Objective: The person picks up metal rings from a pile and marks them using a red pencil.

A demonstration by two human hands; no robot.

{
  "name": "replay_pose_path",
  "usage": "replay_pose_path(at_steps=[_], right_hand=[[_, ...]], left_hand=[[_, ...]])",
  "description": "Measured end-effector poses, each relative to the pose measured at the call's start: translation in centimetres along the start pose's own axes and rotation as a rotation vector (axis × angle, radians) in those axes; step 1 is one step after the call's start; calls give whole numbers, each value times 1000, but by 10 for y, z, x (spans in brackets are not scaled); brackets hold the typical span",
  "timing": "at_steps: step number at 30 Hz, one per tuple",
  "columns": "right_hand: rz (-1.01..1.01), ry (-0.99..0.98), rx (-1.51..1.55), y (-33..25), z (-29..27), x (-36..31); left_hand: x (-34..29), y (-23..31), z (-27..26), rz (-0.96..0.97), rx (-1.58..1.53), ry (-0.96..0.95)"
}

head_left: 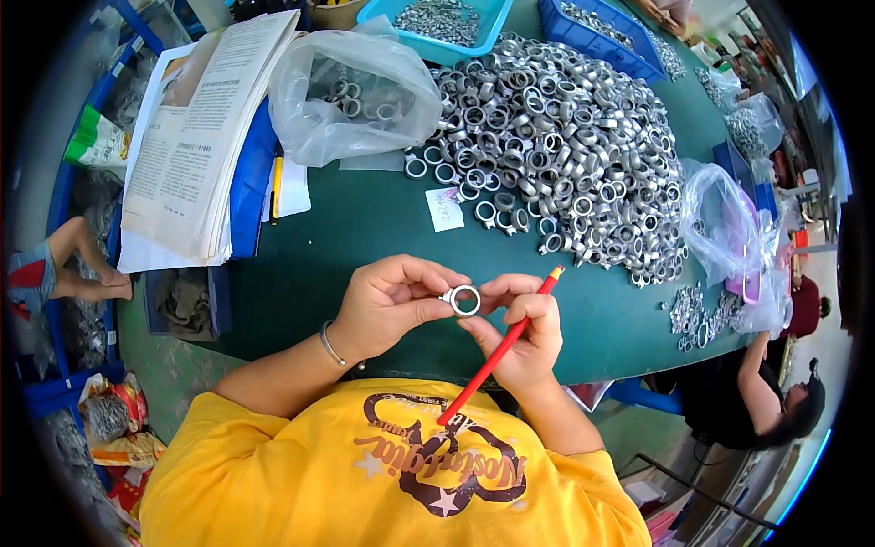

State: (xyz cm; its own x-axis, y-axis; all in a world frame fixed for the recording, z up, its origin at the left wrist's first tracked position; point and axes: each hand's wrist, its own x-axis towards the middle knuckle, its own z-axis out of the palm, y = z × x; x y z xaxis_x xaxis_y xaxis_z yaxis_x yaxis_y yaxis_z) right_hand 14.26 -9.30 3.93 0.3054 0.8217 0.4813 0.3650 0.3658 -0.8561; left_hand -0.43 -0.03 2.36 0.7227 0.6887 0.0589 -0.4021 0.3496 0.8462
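A small silver metal ring [466, 314] with a little lug on its side is pinched between the thumb and index finger of my left hand [383, 305]. It is held up above the green table, its round opening facing me. My right hand [524, 337] is closed around a red pencil [481, 376], which slants from upper right to lower left. The right thumb and fingertips also meet the ring's right edge. Beyond my hands lies a large heap of similar metal rings [565, 137]. A small white paper slip with handwriting [445, 210] lies near its left edge.
Left of the heap are a clear plastic bag [355, 109] with rings, a stack of printed papers [196, 137] and a yellow pen [276, 187]. A turquoise tray [369, 11] and a blue crate [597, 56] stand behind. On the right are plastic bags [720, 219] and a seated person [743, 397].
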Motion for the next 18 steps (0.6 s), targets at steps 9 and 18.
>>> replay_pose_path(at_steps=[9,18], right_hand=[[62,-21,63,6,-1,-3],[111,-34,153,9,1,-5]], left_hand=[[-2,0,-1,-59,10,48],[-3,1,0,-40,92,31]])
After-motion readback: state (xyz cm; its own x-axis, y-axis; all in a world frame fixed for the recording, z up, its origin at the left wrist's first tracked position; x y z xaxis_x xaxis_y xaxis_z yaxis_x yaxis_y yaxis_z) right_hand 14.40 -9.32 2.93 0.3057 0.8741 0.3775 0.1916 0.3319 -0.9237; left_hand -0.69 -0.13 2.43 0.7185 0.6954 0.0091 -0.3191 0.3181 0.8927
